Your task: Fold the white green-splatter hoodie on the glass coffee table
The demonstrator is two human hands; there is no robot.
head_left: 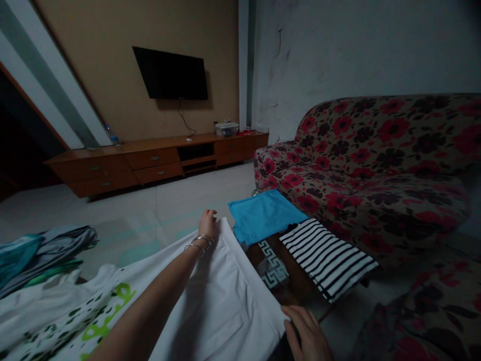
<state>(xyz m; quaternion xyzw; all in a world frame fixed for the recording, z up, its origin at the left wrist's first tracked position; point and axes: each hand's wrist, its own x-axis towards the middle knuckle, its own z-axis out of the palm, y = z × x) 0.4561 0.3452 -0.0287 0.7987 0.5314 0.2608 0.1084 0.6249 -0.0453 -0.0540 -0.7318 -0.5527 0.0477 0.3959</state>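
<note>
Gripping the folded white T-shirt [221, 296] at both ends now: left hand [207, 224], bangles [201, 244] at the wrist, closed on the far edge, right hand [306, 333] clasping the near corner. Just beyond, a folded blue shirt [263, 215] and a folded striped shirt [326, 258] lie on the low table [296, 281].

No legible text recorded. Green print [107, 311] on the white shirt [75, 321] shows, partly covered; characters unreadable.
</note>
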